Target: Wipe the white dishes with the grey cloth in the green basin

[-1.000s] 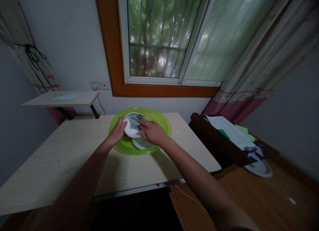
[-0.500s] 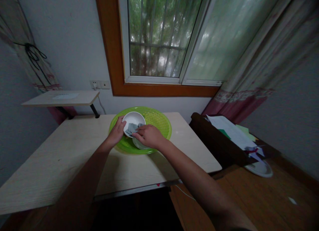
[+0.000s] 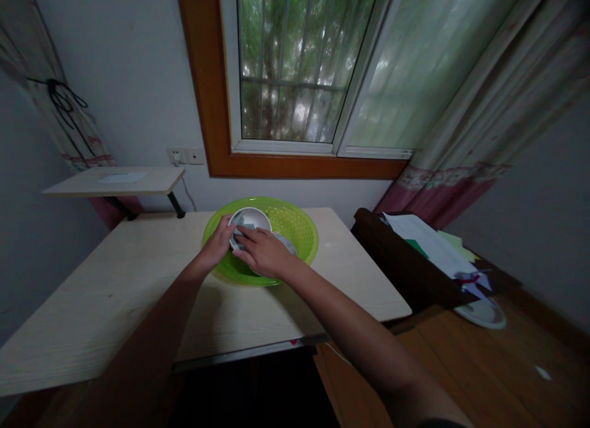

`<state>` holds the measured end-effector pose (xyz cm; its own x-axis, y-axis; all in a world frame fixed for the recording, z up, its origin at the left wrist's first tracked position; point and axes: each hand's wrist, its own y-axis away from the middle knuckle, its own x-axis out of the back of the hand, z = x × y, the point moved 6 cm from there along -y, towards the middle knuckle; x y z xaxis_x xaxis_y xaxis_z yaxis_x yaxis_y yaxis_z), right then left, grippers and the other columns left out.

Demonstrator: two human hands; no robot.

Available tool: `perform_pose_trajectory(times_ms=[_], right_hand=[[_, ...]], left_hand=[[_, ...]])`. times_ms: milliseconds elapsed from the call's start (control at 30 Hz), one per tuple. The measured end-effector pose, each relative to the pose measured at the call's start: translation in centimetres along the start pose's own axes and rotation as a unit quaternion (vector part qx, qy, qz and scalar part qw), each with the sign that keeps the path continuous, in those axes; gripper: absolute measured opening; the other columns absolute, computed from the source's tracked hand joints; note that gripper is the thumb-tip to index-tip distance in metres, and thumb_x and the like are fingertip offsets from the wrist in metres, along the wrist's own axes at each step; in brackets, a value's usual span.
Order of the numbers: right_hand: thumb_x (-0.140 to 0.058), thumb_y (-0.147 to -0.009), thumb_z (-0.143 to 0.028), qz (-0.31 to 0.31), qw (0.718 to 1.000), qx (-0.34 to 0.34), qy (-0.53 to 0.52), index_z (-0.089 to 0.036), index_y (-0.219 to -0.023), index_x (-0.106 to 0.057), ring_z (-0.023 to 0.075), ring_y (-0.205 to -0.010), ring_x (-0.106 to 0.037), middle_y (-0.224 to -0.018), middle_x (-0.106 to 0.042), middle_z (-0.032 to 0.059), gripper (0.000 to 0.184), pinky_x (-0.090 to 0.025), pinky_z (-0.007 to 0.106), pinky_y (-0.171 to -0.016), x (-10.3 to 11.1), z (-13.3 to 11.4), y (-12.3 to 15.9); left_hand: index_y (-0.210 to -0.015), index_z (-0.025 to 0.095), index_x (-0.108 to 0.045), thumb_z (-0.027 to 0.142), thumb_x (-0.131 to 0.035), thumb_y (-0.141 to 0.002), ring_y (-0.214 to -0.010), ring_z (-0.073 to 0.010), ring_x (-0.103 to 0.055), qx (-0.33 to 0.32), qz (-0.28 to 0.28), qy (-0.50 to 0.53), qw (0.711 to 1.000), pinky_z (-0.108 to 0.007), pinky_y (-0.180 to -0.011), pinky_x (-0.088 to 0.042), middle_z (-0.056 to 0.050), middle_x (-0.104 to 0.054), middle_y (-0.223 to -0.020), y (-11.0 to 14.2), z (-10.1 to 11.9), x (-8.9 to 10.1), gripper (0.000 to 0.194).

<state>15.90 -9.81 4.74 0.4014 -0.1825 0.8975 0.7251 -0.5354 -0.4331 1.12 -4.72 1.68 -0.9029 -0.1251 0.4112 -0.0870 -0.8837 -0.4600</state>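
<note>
Two bare hands at work over a bright green, round plastic basin with a patterned wall (image 3: 304,225), set on a pale wood-grain worktop (image 3: 138,262). Clock centred on basin, 12 = window side. Round white bowl (image 3: 262,215) is over the basin, about 11 from its centre, inside facing up. Can't tell if its underside touches anything. Left hand (image 3: 216,243) is at the bowl's 9 o'clock, fingers curled closed round the rim, thumb on the near side; firm hold. Right hand (image 3: 262,253) comes in from 4–5, palm down, fingers partly spread and slightly bent, tips inside the bowl on a grey-blue cloth (image 3: 238,220). Cloth is mostly covered; can't tell if it's pinched or only pressed. Pale round dish (image 3: 286,242) sits in the basin at 3, partly behind the right hand. Further out: pale wooden raised shelf (image 3: 159,181) with black legs at 10, wood-framed window (image 3: 295,77) at 12, white papers (image 3: 421,237) at 3.
</note>
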Motion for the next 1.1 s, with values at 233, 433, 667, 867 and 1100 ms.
perform_pose_trajectory(times_ms=[233,433,667,867,1100], right_hand=[[-0.042,-0.099,-0.064,0.016,0.996,-0.047,0.072,-0.007,-0.14,-0.056,0.0318,-0.148,-0.038,-0.155,-0.045,0.022,0.071,-0.023,0.05,-0.125,0.3,0.9,0.4],[-0.044,-0.096,-0.069,0.006,0.992,-0.066,0.11,-0.007,-0.125,-0.069,0.0353,-0.137,-0.05,-0.142,-0.058,0.0238,0.073,-0.025,0.052,-0.123,0.8,0.2,1.2],[-0.045,-0.1,-0.062,-0.048,0.997,-0.035,0.048,-0.014,-0.104,-0.078,0.028,-0.108,-0.069,-0.112,-0.075,0.0154,0.058,-0.035,0.05,-0.117,1.6,-1.0,0.9],[-0.05,-0.101,-0.051,-0.036,0.994,0.003,-0.102,-0.016,-0.132,-0.065,0.0247,-0.129,-0.06,-0.142,-0.061,0.0135,0.049,-0.045,0.038,-0.112,1.2,-0.9,0.9],[-0.056,-0.097,-0.052,-0.029,0.983,-0.013,-0.183,-0.015,-0.153,-0.042,0.0277,-0.15,-0.037,-0.162,-0.036,0.0178,0.069,-0.035,0.046,-0.122,-0.8,-0.7,0.6]], left_hand=[[-0.129,0.018,-0.051,0.05,-0.036,-0.095,-0.12,-0.0267,-0.058,0.026,0.004,0.022,0.999,-0.043,-0.107,-0.045,-0.012,-0.061,-0.128,0.1,-0.8,-0.1,0.049],[-0.13,0.019,-0.05,0.05,-0.033,-0.095,-0.116,-0.0252,-0.059,0.047,0.031,0.009,0.998,-0.039,-0.104,-0.046,-0.011,-0.061,-0.126,0.4,-0.4,0.4,0.049],[-0.13,0.018,-0.051,0.048,-0.032,-0.096,-0.117,-0.0253,-0.058,0.034,0.045,-0.003,0.998,-0.04,-0.104,-0.045,-0.011,-0.061,-0.126,0.6,0.2,0.7,0.049],[-0.131,0.02,-0.05,0.05,-0.031,-0.098,-0.114,-0.0253,-0.059,0.041,0.052,-0.006,0.998,-0.041,-0.102,-0.045,-0.01,-0.062,-0.122,0.7,0.1,0.7,0.048],[-0.132,0.02,-0.049,0.049,-0.033,-0.098,-0.124,-0.0259,-0.056,0.024,0.029,-0.031,0.999,-0.042,-0.11,-0.041,-0.012,-0.059,-0.13,0.8,0.8,0.5,0.047]])
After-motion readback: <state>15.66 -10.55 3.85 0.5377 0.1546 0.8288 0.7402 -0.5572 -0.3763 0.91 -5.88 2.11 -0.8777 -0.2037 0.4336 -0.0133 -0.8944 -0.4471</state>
